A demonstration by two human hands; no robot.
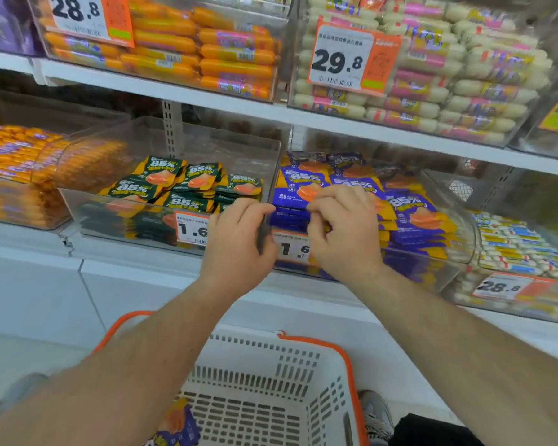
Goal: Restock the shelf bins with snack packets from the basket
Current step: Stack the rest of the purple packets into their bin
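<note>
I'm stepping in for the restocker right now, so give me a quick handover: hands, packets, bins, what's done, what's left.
Left hand: curled over the front edge where the two clear bins meet; holds no packet.
Right hand: fingers pinch the blue packets at the front of the blue bin.
Green bin holds green packets, only partly filled.
Basket sits below; one blue packet in the basket shows at its bottom.
Done: blue bin well stocked. Left: empty the basket, tidy the stacks.

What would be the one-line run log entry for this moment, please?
step: arranging purple packets in bin | left hand: on bin front edge | right hand: fingers curled at packets | basket: one purple packet visible
</note>
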